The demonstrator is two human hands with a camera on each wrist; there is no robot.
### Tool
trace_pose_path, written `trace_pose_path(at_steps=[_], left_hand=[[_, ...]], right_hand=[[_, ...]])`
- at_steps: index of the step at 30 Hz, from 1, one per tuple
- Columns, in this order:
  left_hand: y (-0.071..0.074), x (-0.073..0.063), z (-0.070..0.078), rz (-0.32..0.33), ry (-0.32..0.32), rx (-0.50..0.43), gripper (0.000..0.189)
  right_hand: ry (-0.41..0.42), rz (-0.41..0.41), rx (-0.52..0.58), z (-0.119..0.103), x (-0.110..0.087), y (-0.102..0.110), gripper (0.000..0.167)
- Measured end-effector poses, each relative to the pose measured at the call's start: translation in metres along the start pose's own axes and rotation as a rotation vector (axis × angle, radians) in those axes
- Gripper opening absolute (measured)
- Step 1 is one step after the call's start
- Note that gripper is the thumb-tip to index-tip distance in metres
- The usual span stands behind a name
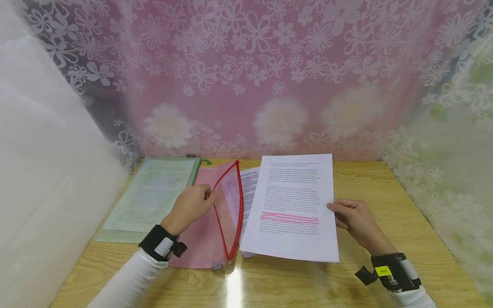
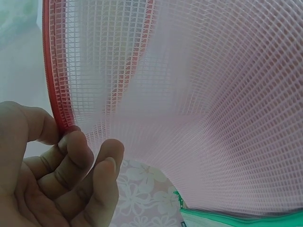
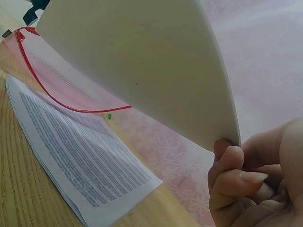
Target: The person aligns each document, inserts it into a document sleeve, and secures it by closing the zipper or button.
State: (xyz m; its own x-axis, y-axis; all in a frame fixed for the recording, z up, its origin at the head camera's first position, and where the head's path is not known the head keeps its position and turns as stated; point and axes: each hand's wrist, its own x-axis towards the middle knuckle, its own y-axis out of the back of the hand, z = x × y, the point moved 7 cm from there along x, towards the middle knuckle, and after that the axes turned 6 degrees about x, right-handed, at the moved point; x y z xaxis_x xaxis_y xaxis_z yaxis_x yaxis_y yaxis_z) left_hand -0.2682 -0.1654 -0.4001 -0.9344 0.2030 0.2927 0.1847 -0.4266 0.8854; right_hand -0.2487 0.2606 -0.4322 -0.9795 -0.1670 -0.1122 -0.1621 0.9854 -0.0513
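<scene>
A pink mesh zipper pouch point(image 1: 198, 239) with a red zipper lies on the table, its mouth spread toward the right. My left hand point(image 1: 192, 205) pinches the upper edge of that mouth between thumb and fingers; the left wrist view shows the red zipper edge point(image 2: 53, 90) in the grip. In my right hand point(image 1: 356, 220) is a stack of printed paper point(image 1: 296, 192), pinched at its right edge and raised, with pink highlighter strokes low on the top sheet. Under it, partly hidden, more printed sheets point(image 3: 80, 146) lie on the table by the pouch mouth.
A green zipper pouch point(image 1: 154, 192) with papers inside lies at the left, partly beneath the pink one. The wooden table point(image 1: 389, 188) meets a flowered pink curtain point(image 1: 246, 85) at the back, with pale sheeting on both sides.
</scene>
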Motion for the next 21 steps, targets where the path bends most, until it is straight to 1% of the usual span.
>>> trace_pose_path(at_steps=[6,11,14,19,21], left_hand=[[-0.001,0.001,0.002,0.001,-0.011,-0.003,0.03],[-0.002,0.002,0.003,-0.005,-0.013,0.0,0.03],[-0.002,0.003,0.003,-0.004,-0.013,0.006,0.028],[-0.003,0.007,0.006,0.003,-0.039,0.018,0.029],[-0.003,0.008,0.008,0.003,-0.043,0.021,0.029]], right_hand=[[-0.01,-0.015,-0.006,0.003,0.001,-0.003,0.031],[-0.023,-0.031,-0.079,0.003,0.006,-0.006,0.036],[-0.037,-0.042,-0.105,0.003,0.009,-0.008,0.036],[-0.029,-0.071,-0.102,0.003,0.012,-0.011,0.034],[-0.027,-0.071,-0.088,0.004,0.013,-0.011,0.032]])
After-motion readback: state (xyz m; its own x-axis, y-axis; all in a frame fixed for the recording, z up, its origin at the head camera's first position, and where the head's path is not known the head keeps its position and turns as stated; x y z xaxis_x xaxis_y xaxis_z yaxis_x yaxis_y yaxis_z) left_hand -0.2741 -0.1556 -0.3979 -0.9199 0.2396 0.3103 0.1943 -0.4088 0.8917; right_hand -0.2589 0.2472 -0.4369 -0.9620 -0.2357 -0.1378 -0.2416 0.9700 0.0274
